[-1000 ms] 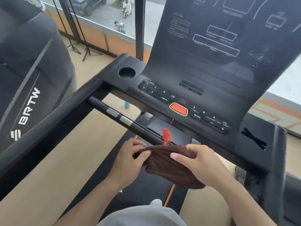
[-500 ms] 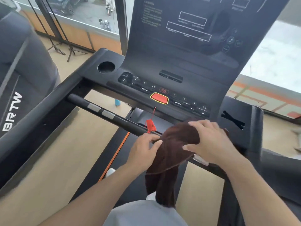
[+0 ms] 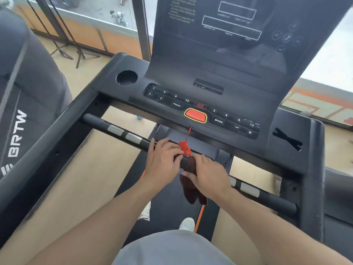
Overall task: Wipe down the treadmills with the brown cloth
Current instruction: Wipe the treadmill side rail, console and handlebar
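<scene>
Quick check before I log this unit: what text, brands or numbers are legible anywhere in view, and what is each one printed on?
"BRTW": side of the neighbouring machine.
"PROG": button on the console keypad.
"MODE": button.
"3 6 9 12": left keypad row.
"3 6 9 12": right keypad row.
"-" and "+": right keys.
"STOP START", faintly: label above the red button.
Display panel text: too blurred to read.

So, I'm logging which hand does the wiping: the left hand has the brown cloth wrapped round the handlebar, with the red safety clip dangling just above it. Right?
Not quite: the head view shows the right hand gripping the brown cloth round the handlebar. The left hand grips the bare bar beside it. The red safety clip does dangle just above.
</scene>
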`<control>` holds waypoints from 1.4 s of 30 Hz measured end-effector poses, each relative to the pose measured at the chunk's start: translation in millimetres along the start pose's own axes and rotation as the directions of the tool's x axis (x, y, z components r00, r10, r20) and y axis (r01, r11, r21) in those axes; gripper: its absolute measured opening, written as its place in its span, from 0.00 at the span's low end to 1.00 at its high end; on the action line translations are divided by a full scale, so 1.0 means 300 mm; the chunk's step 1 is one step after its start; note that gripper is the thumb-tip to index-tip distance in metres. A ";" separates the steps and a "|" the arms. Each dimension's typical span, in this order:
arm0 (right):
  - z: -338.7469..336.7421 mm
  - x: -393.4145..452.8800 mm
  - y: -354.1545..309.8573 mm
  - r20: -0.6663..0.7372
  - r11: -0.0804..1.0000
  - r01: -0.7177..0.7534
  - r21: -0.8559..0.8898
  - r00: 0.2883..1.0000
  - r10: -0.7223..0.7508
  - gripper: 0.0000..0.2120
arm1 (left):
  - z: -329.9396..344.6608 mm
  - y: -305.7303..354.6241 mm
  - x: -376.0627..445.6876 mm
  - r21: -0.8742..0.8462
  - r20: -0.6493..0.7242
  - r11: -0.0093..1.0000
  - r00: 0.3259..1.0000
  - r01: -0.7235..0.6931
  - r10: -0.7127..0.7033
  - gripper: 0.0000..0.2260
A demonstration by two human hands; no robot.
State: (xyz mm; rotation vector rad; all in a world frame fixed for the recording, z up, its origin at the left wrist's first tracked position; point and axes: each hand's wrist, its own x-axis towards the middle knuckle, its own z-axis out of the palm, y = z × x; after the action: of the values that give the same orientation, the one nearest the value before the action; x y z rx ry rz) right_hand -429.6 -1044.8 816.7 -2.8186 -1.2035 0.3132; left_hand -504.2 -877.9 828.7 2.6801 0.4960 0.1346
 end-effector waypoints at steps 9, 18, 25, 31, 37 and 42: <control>-0.039 0.135 0.038 0.274 0.947 -0.129 0.293 0.961 0.046 0.34 | 0.022 -0.013 0.028 -0.153 0.017 0.986 0.998 0.067 -0.065 0.09; -0.020 0.021 -0.077 0.094 0.979 -0.197 0.051 0.977 0.191 0.30 | -0.023 -0.037 0.052 -0.482 0.127 0.862 0.986 0.158 -0.109 0.16; -0.014 0.011 -0.052 0.036 0.978 -0.170 0.119 0.985 0.167 0.24 | -0.035 -0.064 0.025 -0.547 0.119 0.830 0.992 0.105 -0.047 0.17; -0.052 0.067 -0.118 0.082 0.859 -0.464 0.216 0.885 0.458 0.23 | 0.001 -0.091 0.029 -0.385 0.119 0.923 0.992 0.004 0.045 0.15; 0.023 0.102 -0.169 -0.085 0.896 -0.444 0.033 0.892 0.445 0.21 | 0.007 -0.073 0.037 -0.348 0.096 0.938 0.995 0.017 0.017 0.11; 0.044 -0.011 -0.039 -0.124 0.964 -0.261 0.050 0.956 0.266 0.20 | 0.014 -0.070 0.041 -0.320 0.096 0.947 0.995 0.033 -0.002 0.05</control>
State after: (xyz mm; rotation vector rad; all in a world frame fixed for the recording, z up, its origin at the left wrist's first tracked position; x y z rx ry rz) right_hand -442.8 -1039.4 806.1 -2.9187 -0.7907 0.1571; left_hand -498.8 -857.3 816.3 2.3496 0.4274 0.0756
